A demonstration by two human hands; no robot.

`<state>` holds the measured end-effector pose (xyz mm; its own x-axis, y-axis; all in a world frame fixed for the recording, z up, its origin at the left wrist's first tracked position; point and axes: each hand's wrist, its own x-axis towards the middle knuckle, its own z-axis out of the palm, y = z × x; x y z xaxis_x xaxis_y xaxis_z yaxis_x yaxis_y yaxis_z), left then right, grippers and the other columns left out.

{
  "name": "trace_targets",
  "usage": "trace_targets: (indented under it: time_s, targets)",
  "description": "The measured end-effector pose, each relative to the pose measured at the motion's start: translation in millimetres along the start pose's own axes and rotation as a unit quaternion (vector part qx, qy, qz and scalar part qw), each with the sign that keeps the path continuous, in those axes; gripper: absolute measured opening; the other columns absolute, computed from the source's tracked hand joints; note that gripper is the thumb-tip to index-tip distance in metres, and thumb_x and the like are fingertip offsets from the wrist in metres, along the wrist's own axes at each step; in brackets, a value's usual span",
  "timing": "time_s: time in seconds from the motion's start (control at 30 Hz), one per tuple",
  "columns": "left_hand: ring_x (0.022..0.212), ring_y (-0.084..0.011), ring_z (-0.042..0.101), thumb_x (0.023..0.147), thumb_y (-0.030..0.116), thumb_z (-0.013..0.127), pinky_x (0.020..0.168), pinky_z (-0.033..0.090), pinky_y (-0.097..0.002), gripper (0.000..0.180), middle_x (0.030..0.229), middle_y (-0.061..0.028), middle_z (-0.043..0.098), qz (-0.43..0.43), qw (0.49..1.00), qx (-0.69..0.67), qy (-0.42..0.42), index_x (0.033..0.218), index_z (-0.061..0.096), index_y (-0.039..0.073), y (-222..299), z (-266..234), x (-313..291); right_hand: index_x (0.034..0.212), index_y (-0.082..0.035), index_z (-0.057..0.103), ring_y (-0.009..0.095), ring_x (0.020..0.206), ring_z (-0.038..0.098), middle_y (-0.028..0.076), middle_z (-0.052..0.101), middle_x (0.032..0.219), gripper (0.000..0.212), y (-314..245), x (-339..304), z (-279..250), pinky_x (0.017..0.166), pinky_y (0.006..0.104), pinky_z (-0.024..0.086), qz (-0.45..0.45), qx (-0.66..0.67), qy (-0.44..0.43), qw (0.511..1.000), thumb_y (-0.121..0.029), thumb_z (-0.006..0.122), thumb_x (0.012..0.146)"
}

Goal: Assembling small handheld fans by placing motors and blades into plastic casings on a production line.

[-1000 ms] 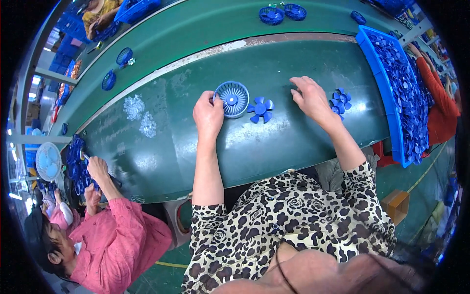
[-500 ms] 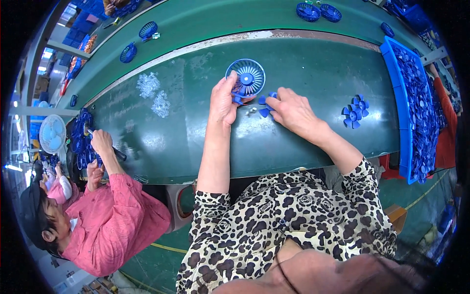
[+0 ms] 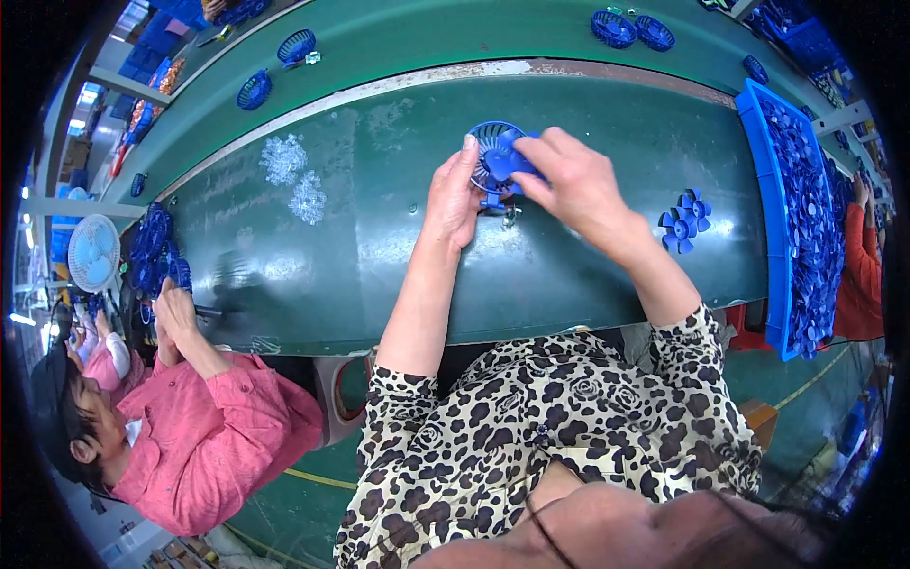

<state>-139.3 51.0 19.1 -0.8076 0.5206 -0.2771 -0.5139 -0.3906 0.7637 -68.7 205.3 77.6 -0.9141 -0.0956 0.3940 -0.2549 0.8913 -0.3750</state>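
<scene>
At the middle of the green surface (image 3: 379, 256), both hands work on a blue fan grille (image 3: 489, 152).
The left hand (image 3: 453, 199) closes its grip on the grille's 9 o'clock rim; the right hand (image 3: 569, 185) pinches a blue fan blade (image 3: 507, 163) against it. Spare blades (image 3: 684, 220) lie at 3 o'clock.
</scene>
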Motion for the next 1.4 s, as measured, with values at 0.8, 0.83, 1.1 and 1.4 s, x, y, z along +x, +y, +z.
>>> trace_targets:
  time_s: [0.8, 0.83, 1.1, 1.4]
  targets:
    - [0.072, -0.0096, 0.056, 0.085, 0.009, 0.064, 0.065, 0.048, -0.0257, 0.018, 0.082, -0.0065, 0.063, 0.121, 0.966, 0.229, 0.014, 0.095, 0.06, -0.005, -21.1, 1.3, 0.5, 0.086, 0.004, 0.063, 0.011, 0.07, 0.052, 0.005, 0.061, 0.074, 0.035, 47.1, -1.2, 35.6, 0.063, 0.0289, 0.045, 0.222, 0.361, -0.133, 0.896, -0.024, 0.078, 0.071]
    - [0.072, -0.0099, 0.056, 0.084, 0.01, 0.064, 0.065, 0.048, -0.0259, 0.019, 0.083, -0.0066, 0.064, 0.117, 0.968, 0.223, 0.018, 0.096, 0.061, -0.005, -23.3, 3.9, 0.6, 0.085, 0.003, 0.063, 0.01, 0.069, 0.052, 0.004, 0.06, 0.073, 0.034, 49.0, -1.7, 35.0, 0.062, 0.0288, 0.044, 0.222, 0.376, -0.137, 0.889, -0.024, 0.078, 0.072]
    - [0.088, -0.0162, 0.06, 0.09, 0.013, 0.06, 0.074, 0.051, -0.0283, 0.036, 0.102, -0.0114, 0.061, 0.149, 0.962, 0.183, 0.134, 0.119, 0.049, -0.005, -15.9, -0.9, 18.5, 0.091, -0.002, 0.064, 0.008, 0.064, 0.057, 0.003, 0.063, 0.078, 0.027, 113.0, 70.0, 22.7, 0.052, 0.0209, 0.046, 0.333, 0.527, 0.012, 0.782, -0.026, 0.07, 0.083]
    - [0.08, -0.0152, 0.061, 0.091, 0.013, 0.056, 0.069, 0.051, -0.0272, 0.023, 0.094, -0.0097, 0.063, 0.144, 0.969, 0.189, 0.061, 0.11, 0.054, 0.0, -24.8, -6.6, 9.8, 0.12, -0.005, 0.057, 0.033, 0.117, 0.049, 0.018, 0.056, 0.123, 0.043, 129.0, -93.6, -51.3, 0.1, 0.0399, 0.036, 0.207, -0.086, 0.188, 0.956, -0.025, 0.065, 0.084]
